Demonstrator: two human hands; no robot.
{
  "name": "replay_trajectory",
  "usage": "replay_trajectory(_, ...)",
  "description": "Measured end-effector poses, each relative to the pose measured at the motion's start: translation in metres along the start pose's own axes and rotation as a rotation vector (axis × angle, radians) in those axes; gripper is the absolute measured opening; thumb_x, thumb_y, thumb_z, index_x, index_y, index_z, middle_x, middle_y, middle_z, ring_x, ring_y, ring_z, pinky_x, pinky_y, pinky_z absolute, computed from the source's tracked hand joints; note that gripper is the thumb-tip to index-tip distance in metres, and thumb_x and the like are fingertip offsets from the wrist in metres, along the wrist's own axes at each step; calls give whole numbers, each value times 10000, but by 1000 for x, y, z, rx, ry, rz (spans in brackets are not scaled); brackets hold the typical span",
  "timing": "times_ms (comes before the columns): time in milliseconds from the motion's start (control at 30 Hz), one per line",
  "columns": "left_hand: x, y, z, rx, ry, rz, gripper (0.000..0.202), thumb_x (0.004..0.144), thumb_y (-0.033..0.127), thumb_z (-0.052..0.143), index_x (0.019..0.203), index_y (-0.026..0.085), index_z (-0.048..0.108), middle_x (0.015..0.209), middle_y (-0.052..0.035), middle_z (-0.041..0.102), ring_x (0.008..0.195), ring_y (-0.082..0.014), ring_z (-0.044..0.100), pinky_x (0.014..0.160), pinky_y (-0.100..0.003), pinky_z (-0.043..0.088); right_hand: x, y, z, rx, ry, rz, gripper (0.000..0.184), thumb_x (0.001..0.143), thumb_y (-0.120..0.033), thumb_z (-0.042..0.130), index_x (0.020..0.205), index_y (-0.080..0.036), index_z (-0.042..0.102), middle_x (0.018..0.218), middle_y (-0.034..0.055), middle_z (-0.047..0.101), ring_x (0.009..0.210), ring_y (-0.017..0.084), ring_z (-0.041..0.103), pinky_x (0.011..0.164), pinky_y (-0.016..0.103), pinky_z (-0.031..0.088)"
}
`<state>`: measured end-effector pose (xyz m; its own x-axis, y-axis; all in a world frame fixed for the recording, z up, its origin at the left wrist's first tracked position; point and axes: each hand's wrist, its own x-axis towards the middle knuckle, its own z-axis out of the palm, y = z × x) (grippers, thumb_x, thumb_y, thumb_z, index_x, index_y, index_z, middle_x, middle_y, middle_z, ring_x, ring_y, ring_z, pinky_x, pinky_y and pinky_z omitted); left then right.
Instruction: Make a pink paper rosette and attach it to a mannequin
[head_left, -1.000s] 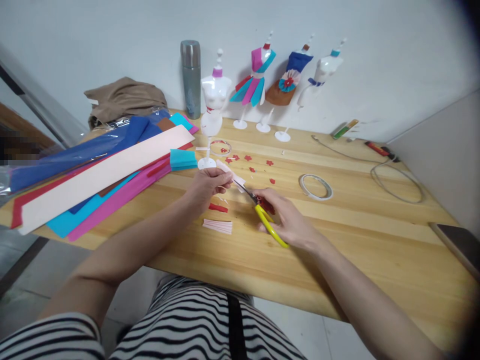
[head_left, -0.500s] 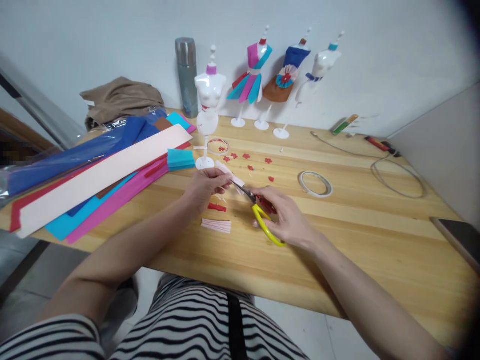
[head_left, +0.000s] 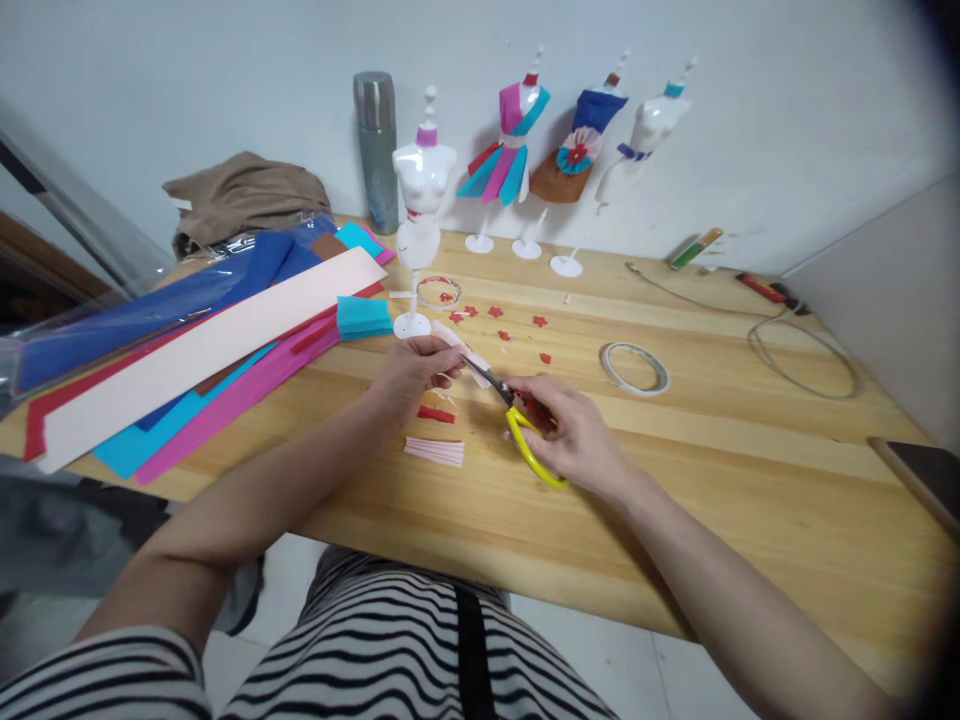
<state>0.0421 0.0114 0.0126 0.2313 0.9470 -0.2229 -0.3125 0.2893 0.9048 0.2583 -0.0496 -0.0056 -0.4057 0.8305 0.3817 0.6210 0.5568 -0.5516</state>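
Observation:
My left hand (head_left: 426,362) pinches a small pale pink paper strip (head_left: 475,370) above the middle of the table. Yellow-handled scissors (head_left: 531,452) are gripped in my right hand (head_left: 577,432), and their blades lie against the strip close to my left fingertips. Whether the blades have cut into it I cannot tell. Below my hands lie a pleated pale pink piece (head_left: 435,451) and a red scrap (head_left: 436,414). Red flower cut-outs (head_left: 495,312) are scattered just beyond. A white mannequin (head_left: 421,180) with a pink neck band stands behind my left hand.
Coloured paper sheets (head_left: 217,350) spread over the left side beside a brown cloth (head_left: 247,200). A flask (head_left: 376,150) and dressed mannequins (head_left: 514,140) stand along the wall. On the right are a tape roll (head_left: 634,369), a cable (head_left: 757,345) and a phone (head_left: 919,480).
The camera view has shifted slightly. Both hands keep almost the same position, with the strip and scissors still held. At lower left, a blurred grey shape beneath the table has changed.

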Motion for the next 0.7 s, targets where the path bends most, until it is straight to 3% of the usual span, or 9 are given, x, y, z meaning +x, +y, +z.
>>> replay_trajectory(333, -3, 5, 2, 21, -5, -8, 131, 684, 173, 760, 569, 154, 698, 590, -27, 621, 559, -86, 530, 496, -192, 382, -2, 3, 3, -73, 43, -9, 348, 849, -270, 659, 1185, -191, 619, 835, 61, 648, 685, 191, 605, 642, 315, 501)
replay_trajectory(700, -2, 2, 1, 17, -16, -19, 148, 689, 206, 787, 581, 154, 699, 593, -21, 617, 550, -78, 526, 485, -180, 396, -2, 5, 4, -44, 67, 25, 335, 855, -339, 671, 1162, -206, 672, 777, 58, 638, 641, 193, 587, 606, 323, 494)
